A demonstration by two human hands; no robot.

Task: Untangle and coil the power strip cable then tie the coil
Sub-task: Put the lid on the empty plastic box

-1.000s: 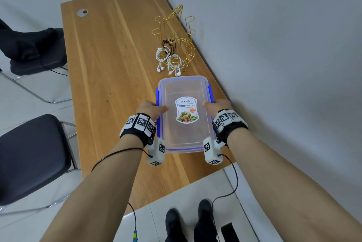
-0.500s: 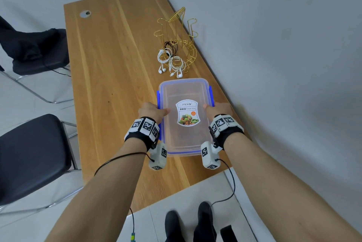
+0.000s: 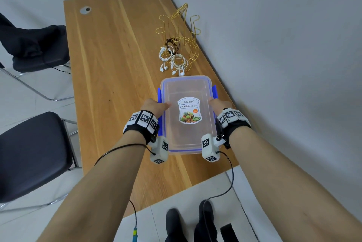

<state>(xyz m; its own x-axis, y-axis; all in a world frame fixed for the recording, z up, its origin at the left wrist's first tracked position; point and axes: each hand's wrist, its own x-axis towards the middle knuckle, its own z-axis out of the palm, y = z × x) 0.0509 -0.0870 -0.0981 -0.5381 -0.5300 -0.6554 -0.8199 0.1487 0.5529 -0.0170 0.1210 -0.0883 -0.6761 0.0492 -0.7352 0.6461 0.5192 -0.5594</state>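
Holding the clear box (image 3: pixel 188 116) from both sides, the left hand (image 3: pixel 154 106) and the right hand (image 3: pixel 219 103) grip its long edges with thumbs on the lid. Its long side runs away from the person, between the two hands. Both hands are equally near. No power strip cable shows; it may be inside, but I cannot tell. The sticker (image 3: pixel 189 111) reads "Fresh box". White earphones (image 3: pixel 173 60) lie just past the box on the table (image 3: pixel 109 65).
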